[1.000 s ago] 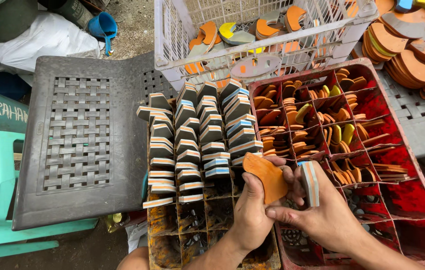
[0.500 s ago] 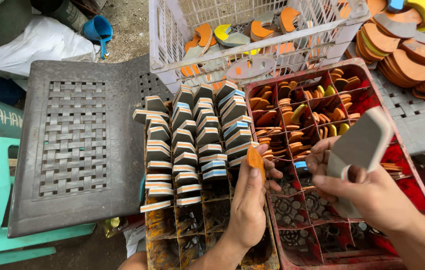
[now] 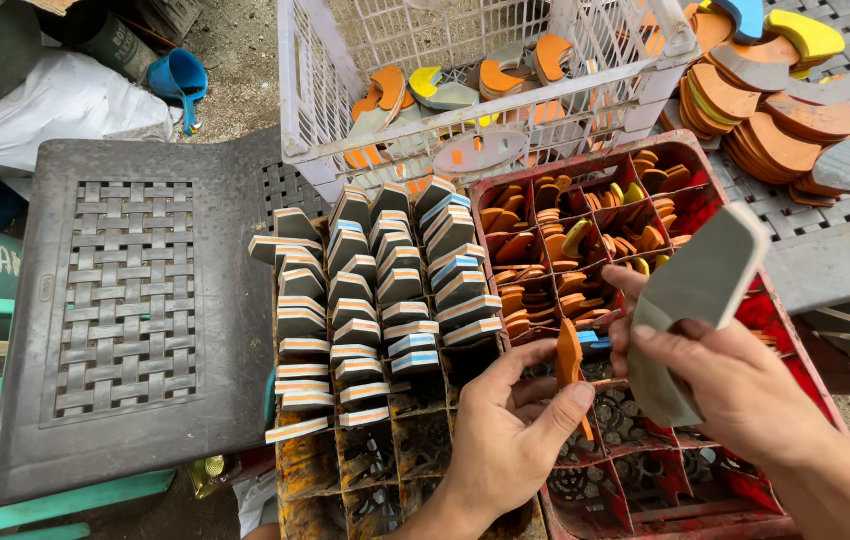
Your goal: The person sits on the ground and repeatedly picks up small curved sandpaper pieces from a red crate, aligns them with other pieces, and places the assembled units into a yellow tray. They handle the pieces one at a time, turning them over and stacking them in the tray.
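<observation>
Holding 1 orange sole piece (image 3: 569, 358) edge-up in closed left hand (image 3: 510, 440) over red crate (image 3: 795, 360) | right hand (image 3: 735, 385) closed around grey sole piece (image 3: 695, 300), raised above crate, apparently for sorting

Bright, even daylight, probably from overhead; shadows are soft and short. No glare. Focus is sharp across the middle, with mild wide-angle stretching at the edges. The crate compartments' depths stay dim.
</observation>
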